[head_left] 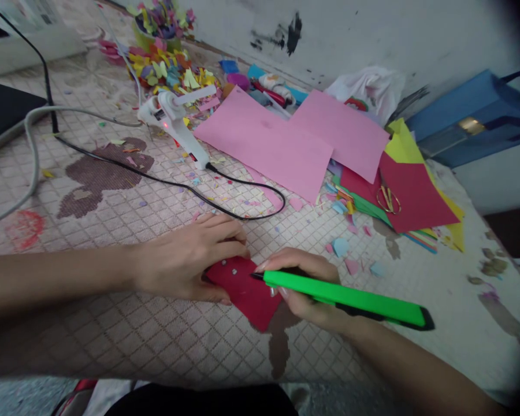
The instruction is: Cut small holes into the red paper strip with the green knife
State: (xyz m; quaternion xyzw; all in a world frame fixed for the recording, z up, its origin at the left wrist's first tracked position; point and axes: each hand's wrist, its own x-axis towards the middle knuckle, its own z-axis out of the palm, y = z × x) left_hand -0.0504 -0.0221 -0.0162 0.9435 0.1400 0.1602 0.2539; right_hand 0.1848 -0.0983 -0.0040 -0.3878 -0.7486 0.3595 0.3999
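Observation:
A small red paper piece lies on the patterned mat in front of me, with a few tiny shiny dots on it. My left hand rests flat on its left edge and pins it down. A bright green pen-like tool is gripped in my right hand, and its dark tip touches the red piece near the top edge.
A white glue gun with a black cord lies behind. Pink sheets, a stack of red, yellow and green paper with gold scissors, heaps of coloured scraps, a blue box at right.

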